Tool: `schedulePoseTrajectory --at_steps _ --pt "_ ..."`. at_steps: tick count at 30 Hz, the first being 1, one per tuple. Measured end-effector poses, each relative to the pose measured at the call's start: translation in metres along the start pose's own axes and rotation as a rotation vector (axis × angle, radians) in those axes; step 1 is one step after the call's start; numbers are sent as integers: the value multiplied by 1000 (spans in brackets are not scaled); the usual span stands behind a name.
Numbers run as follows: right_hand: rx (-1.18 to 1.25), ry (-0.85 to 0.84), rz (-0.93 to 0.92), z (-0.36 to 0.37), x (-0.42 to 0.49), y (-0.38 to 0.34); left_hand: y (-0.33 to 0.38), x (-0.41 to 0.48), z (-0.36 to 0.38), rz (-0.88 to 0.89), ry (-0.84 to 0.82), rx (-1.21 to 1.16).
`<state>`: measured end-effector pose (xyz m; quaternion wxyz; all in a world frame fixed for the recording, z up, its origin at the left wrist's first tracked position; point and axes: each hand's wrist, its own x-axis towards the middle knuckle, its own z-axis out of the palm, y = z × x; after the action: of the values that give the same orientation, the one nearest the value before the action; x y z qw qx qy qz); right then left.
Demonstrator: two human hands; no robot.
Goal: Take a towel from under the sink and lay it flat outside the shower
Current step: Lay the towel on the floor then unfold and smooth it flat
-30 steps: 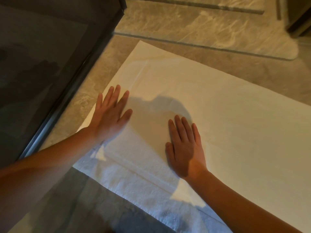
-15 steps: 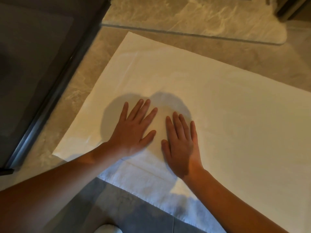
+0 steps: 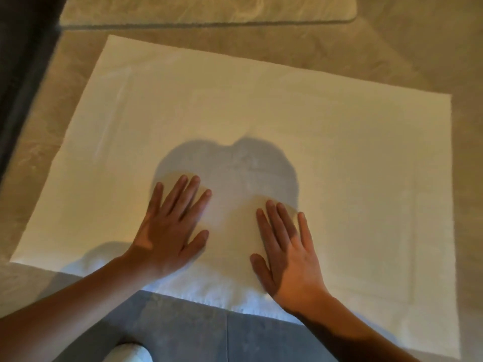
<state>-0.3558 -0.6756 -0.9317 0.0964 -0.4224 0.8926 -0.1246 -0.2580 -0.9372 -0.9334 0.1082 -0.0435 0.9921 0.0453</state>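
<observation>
Grey floor tile (image 3: pixel 183 333) fills the nearest strip of the view, in shadow, with a small pale rounded shape (image 3: pixel 130 352) at the bottom edge that is too cropped to identify. Two bare forearms reach forward from the lower corners. Both hands lie palm down on a white towel (image 3: pixel 261 113), fingers straight and slightly spread, gripping nothing. The left hand (image 3: pixel 170 231) and right hand (image 3: pixel 290 259) sit close together but not touching, just inside the towel's near long edge and about midway along it. The towel is spread open on the floor and looks flat, with only a faint border line and no clear folds. Its long axis runs left to right across the view, slanting a little nearer on the right. Most of the cloth lies ahead of the fingertips and out to either side. The left hand is nearer the short edge by the shower; the right hand is nearer the opposite short edge. Any further smoothing would likely run outward along that axis. Beyond the towel lies beige marbled floor, then a pale mat (image 3: pixel 209 9) along the top. A dark shower frame (image 3: pixel 21 74) runs up the left side, close to the towel's left edge.
</observation>
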Motion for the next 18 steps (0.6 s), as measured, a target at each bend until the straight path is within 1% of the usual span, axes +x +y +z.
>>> schedulePoseTrajectory --at_steps 2,4,7,9,13,18 --pt "-11 9 19 -2 -9 11 10 4 -6 -26 7 -24" --pt "-21 3 29 -2 -12 16 30 12 -11 -4 54 -39" --pt "-34 -5 56 -2 -13 15 70 22 -8 165 105 -28" --pt "-41 -7 67 -2 -14 15 82 23 -2 207 68 -10" --pt "-78 -27 40 -5 -29 33 84 24 0 185 -4 18" --pt "-90 -70 24 -8 -34 42 94 23 -3 183 -36 -9"
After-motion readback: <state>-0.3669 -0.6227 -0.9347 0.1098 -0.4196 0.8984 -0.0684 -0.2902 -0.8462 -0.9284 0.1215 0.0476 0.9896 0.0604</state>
